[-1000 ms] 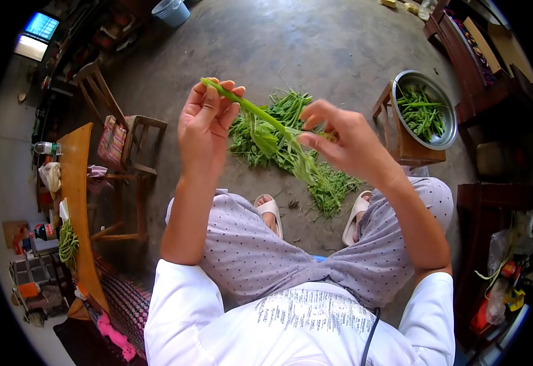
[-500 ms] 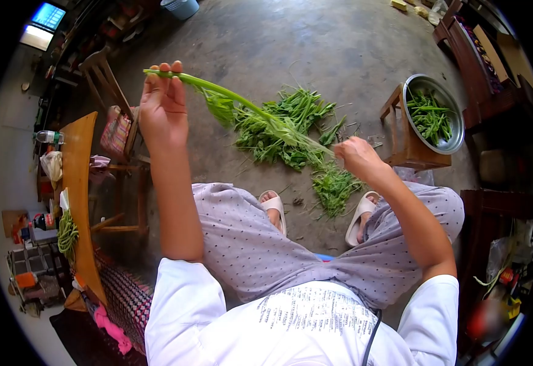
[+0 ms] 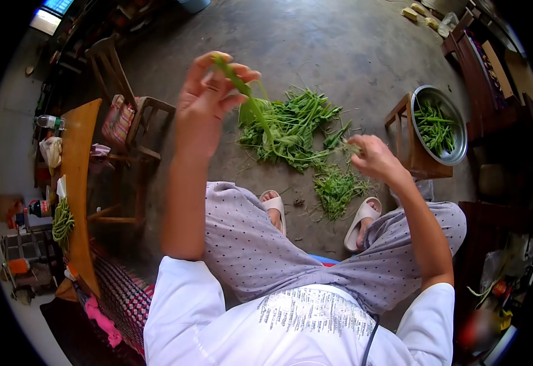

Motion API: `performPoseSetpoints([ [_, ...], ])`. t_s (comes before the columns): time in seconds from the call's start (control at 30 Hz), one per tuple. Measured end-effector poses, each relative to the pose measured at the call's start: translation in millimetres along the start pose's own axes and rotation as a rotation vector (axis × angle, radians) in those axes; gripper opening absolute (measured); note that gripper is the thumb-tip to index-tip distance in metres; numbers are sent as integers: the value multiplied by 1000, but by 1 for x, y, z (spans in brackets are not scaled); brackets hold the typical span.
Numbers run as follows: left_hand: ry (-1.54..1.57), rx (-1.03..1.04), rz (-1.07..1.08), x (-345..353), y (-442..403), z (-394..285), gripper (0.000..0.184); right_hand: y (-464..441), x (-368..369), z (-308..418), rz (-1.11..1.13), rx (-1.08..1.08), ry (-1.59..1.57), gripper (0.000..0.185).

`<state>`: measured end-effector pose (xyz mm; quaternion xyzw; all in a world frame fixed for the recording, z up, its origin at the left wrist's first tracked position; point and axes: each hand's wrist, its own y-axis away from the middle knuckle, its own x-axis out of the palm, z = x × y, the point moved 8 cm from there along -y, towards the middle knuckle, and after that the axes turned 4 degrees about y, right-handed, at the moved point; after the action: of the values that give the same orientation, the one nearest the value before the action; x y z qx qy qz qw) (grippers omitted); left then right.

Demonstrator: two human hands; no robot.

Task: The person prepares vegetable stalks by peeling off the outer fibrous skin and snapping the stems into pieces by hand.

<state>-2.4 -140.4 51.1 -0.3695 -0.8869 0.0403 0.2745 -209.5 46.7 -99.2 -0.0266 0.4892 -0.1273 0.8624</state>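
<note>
Over the grey floor point(image 3: 279, 43), left hand point(image 3: 208, 100) pinches a stalk point(image 3: 256, 112), right hand point(image 3: 376, 160) wispy strands point(image 3: 344, 148); shirt print point(image 3: 315, 311) illegible.

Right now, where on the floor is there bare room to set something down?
The widest bare patch of floor lies beyond the leafy pile, between the chair on the left and the stool bearing the metal bowl on the right. It's crowded at the pile and near the slippers, where finer greens lie; stems fill much of the bowl.
</note>
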Motion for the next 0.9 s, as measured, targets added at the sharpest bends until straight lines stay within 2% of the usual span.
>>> performPoseSetpoints([
  [0.07,-221,-98,60,20,6,17,23,-18,-38,44,-42,52,-58,24],
  [0.2,-278,-158,194,56,19,40,24,-24,-90,86,-172,118,-297,18],
  [0.37,-251,-186,271,78,31,60,20,-23,-110,106,-248,30,-717,12],
  [0.5,-301,-130,299,89,37,65,16,-20,-106,101,-224,120,-784,12],
  [0.67,-583,-1,302,96,43,62,8,-17,-105,97,-179,175,-803,17],
  [0.7,-581,-2,304,98,43,63,8,-17,-102,95,-157,200,-809,19],
  [0.77,-673,135,334,106,44,56,10,-17,-101,94,-139,216,-839,19],
  [0.9,-773,191,350,104,44,57,13,-15,-96,91,-93,262,-915,18],
])
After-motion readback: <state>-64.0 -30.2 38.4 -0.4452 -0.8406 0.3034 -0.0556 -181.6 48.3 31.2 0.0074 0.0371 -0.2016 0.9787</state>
